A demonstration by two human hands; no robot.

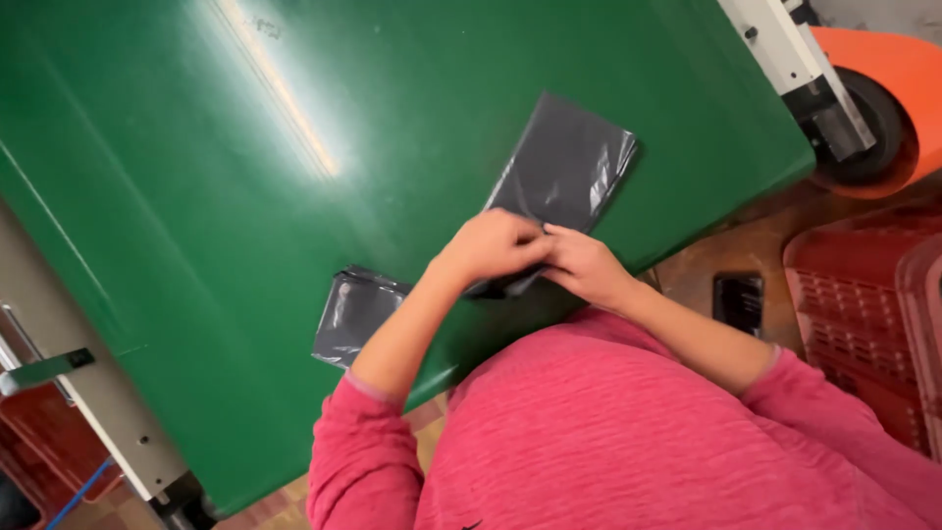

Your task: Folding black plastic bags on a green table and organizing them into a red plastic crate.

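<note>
The near end of a dark grey plastic bag (564,167) is pinched by both hands, the left hand (491,245) and right hand (584,263) touching, each grip pressed together on the film. The bag is laid on the green worktop (196,245), stretching toward 1 o'clock. A second folded bag (353,314) is seen at 8 o'clock of the hands.

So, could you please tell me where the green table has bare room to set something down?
The green table is bare left of the dark plastic bag, and along the far edge. It is crowded near the front edge, where the left hand and right hand pinch that bag, beside a folded bag.
</note>
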